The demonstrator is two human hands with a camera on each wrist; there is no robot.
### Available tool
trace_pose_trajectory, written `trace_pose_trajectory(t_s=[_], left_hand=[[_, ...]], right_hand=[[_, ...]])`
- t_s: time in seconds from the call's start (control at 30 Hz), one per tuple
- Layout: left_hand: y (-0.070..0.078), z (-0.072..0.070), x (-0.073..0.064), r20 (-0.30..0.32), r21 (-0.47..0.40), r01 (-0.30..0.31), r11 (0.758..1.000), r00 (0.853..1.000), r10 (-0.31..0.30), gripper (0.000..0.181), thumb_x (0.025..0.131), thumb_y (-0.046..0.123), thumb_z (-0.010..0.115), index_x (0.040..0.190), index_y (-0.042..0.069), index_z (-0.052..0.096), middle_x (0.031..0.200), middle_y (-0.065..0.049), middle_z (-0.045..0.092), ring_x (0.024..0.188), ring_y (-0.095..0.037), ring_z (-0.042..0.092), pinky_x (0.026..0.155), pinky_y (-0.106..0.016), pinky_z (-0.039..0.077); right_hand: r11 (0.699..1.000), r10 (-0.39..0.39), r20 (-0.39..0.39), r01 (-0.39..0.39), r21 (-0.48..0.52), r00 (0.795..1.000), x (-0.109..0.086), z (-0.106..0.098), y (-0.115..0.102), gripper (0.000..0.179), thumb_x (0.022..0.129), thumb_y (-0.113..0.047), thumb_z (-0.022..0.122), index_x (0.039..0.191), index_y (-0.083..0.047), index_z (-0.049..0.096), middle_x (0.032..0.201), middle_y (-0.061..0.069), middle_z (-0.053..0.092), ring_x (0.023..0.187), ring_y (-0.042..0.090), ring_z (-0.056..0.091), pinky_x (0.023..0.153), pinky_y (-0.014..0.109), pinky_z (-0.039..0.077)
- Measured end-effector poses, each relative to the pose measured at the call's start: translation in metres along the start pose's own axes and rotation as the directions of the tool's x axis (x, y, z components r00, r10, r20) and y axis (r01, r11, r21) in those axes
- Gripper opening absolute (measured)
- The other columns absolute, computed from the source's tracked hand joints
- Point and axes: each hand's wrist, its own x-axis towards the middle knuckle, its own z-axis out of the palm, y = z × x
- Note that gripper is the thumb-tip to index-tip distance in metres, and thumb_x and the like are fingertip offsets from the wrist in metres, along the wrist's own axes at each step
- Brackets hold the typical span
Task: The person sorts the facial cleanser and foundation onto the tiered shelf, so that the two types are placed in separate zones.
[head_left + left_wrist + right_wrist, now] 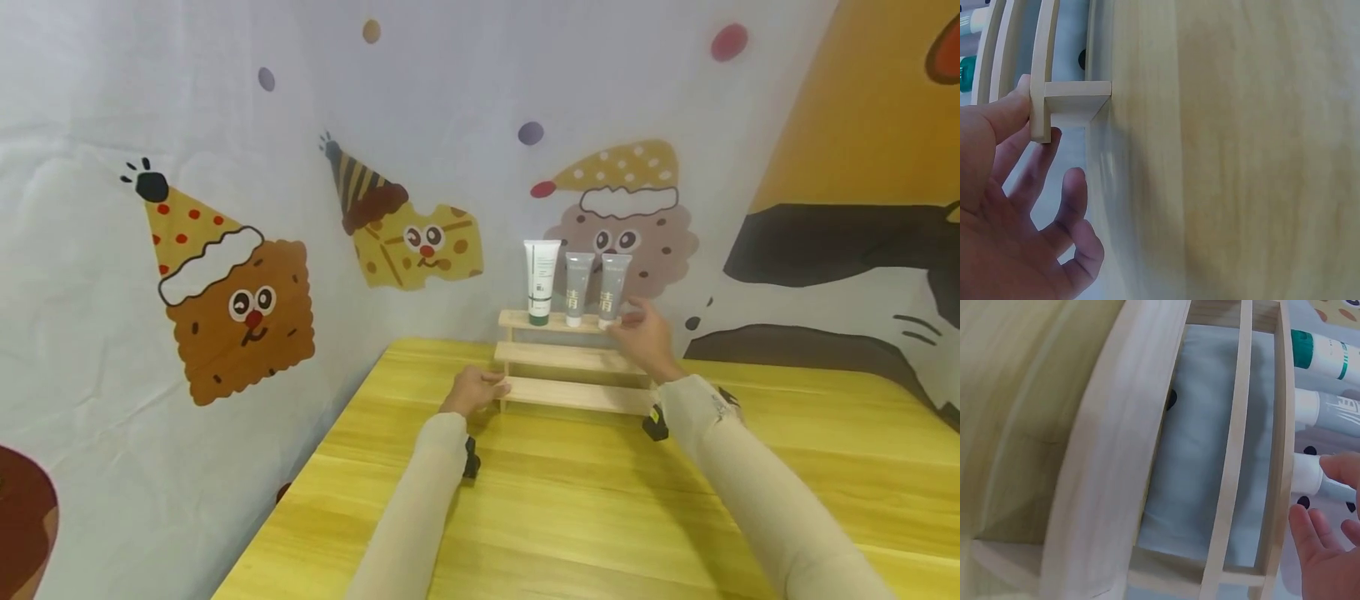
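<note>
A three-step wooden rack (573, 357) stands near the back of the table. On its top step stand a white tube with a green cap (541, 283) and two grey tubes with white caps, the middle one (577, 287) and the right one (613, 287). My left hand (474, 390) pinches the left end of the bottom step, thumb above and a finger beneath, its other fingers loosely bent (1029, 206). At the right grey tube is my right hand (645, 337). Its thumb overlaps the tube near the cap (1305, 474), while the other fingers lie off to the tube's side.
The yellow wood-grain table (570, 500) extends toward me and to both sides. Close behind the rack hangs a pale cloth (465, 100) printed with cartoon food and dots. Dark wrist cameras (471, 458) sit below both sleeves.
</note>
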Motion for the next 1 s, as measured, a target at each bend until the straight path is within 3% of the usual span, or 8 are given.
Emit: trace_pose_trajectory(t_s=[0.23, 0.47, 0.6, 0.7, 0.77, 0.9, 0.97, 1.0], left_hand=[[-0.001, 0.001, 0.001, 0.01, -0.032, 0.02, 0.999, 1.0, -0.019, 0.04, 0.096, 0.03, 0.069, 0.131, 0.011, 0.065, 0.138, -0.011, 0.059, 0.136, -0.037, 0.044, 0.104, -0.049, 0.045], [-0.002, 0.003, 0.005, -0.006, -0.044, 0.029, 0.999, 1.0, -0.029, 0.039, 0.095, 0.029, 0.069, 0.129, 0.011, 0.066, 0.138, -0.013, 0.058, 0.134, -0.036, 0.046, 0.105, -0.049, 0.043], [-0.001, 0.003, 0.005, -0.004, -0.042, 0.014, 0.999, 1.0, -0.014, 0.038, 0.095, 0.029, 0.069, 0.128, 0.01, 0.067, 0.138, -0.015, 0.058, 0.131, -0.036, 0.049, 0.098, -0.046, 0.047], [0.0, 0.004, 0.004, -0.002, -0.034, 0.002, 0.999, 1.0, -0.002, 0.038, 0.095, 0.029, 0.069, 0.128, 0.01, 0.067, 0.137, -0.015, 0.058, 0.132, -0.036, 0.049, 0.093, -0.041, 0.048], [0.001, 0.004, 0.003, -0.004, -0.033, 0.004, 0.999, 1.0, -0.004, 0.039, 0.095, 0.029, 0.069, 0.129, 0.01, 0.067, 0.138, -0.015, 0.058, 0.132, -0.036, 0.049, 0.091, -0.041, 0.048], [0.002, 0.003, 0.0, -0.002, -0.041, 0.027, 0.999, 1.0, -0.027, 0.04, 0.095, 0.029, 0.069, 0.131, 0.011, 0.065, 0.139, -0.011, 0.058, 0.133, -0.036, 0.048, 0.099, -0.046, 0.047], [0.002, 0.003, -0.001, -0.003, -0.05, 0.035, 0.998, 0.999, -0.035, 0.04, 0.095, 0.03, 0.069, 0.131, 0.013, 0.066, 0.138, -0.009, 0.059, 0.133, -0.036, 0.047, 0.104, -0.05, 0.044], [0.002, 0.002, -0.002, -0.004, -0.053, 0.04, 0.998, 0.999, -0.04, 0.039, 0.095, 0.03, 0.069, 0.131, 0.013, 0.066, 0.138, -0.008, 0.059, 0.134, -0.036, 0.047, 0.105, -0.051, 0.043]], right_hand=[[0.999, -0.042, -0.017, 0.042, -0.002, 0.999, -0.012, -0.013, 0.007, 0.066, 0.088, -0.014, 0.074, 0.145, 0.003, 0.044, 0.119, 0.03, 0.062, 0.109, 0.043, 0.062, 0.093, 0.052, 0.051], [0.994, -0.093, -0.061, 0.089, -0.071, 0.994, -0.022, -0.026, 0.009, 0.057, 0.089, -0.017, 0.075, 0.138, 0.003, 0.054, 0.114, 0.026, 0.067, 0.105, 0.041, 0.065, 0.091, 0.051, 0.051], [0.989, -0.1, -0.082, 0.09, -0.113, 0.992, -0.031, -0.037, 0.009, 0.056, 0.089, -0.026, 0.076, 0.135, -0.001, 0.058, 0.11, 0.022, 0.07, 0.101, 0.037, 0.067, 0.081, 0.031, 0.053], [0.987, -0.111, -0.069, 0.101, -0.128, 0.991, -0.039, -0.046, 0.01, 0.054, 0.09, -0.028, 0.075, 0.134, -0.001, 0.059, 0.109, 0.021, 0.07, 0.099, 0.037, 0.068, 0.07, 0.013, 0.047], [0.986, -0.113, -0.053, 0.105, -0.13, 0.992, -0.043, -0.052, 0.012, 0.054, 0.09, -0.03, 0.075, 0.133, 0.0, 0.06, 0.109, 0.022, 0.07, 0.099, 0.039, 0.068, 0.066, 0.009, 0.045], [0.985, -0.095, -0.021, 0.091, -0.149, 0.995, -0.05, -0.062, 0.019, 0.056, 0.091, -0.033, 0.073, 0.135, -0.001, 0.058, 0.114, 0.023, 0.069, 0.101, 0.041, 0.068, 0.074, 0.028, 0.056], [0.985, -0.086, -0.003, 0.085, -0.147, 0.996, -0.052, -0.067, 0.022, 0.057, 0.093, -0.034, 0.071, 0.136, -0.001, 0.057, 0.115, 0.024, 0.068, 0.102, 0.042, 0.067, 0.094, 0.044, 0.05], [0.985, -0.086, 0.007, 0.086, -0.151, 0.996, -0.054, -0.069, 0.024, 0.057, 0.093, -0.033, 0.071, 0.137, 0.0, 0.056, 0.114, 0.025, 0.068, 0.102, 0.042, 0.066, 0.096, 0.051, 0.048]])
